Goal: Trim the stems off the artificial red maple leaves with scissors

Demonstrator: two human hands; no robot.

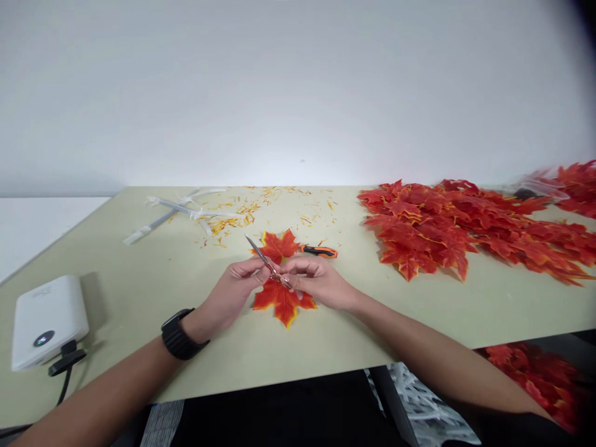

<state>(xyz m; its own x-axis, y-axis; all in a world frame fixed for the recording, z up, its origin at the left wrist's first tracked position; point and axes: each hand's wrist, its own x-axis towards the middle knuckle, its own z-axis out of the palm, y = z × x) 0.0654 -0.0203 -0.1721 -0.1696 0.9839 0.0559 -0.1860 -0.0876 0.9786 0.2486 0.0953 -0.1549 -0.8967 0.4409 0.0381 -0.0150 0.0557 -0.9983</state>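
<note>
Both hands meet over red maple leaves near the middle of the table. A slim pointed metal tool point(257, 250), tilted up to the left, runs between them. My left hand point(237, 287) pinches its middle with thumb and forefinger. The reddish lower end of the tool is gripped by my right hand point(319, 282), its fingers bent round it. One red leaf with yellow edges point(285, 306) lies below the hands, and another leaf point(278, 244) shows just behind them. An orange and black handled tool point(319, 251) rests behind my right hand.
Red leaves point(419, 223) are heaped at the right. Yellow scraps point(233, 220) lie scattered at the back beside clear plastic strips point(172, 210). A white power bank point(49, 320) with a black cable stands at the left. More leaves point(535, 379) are below the table's right front edge.
</note>
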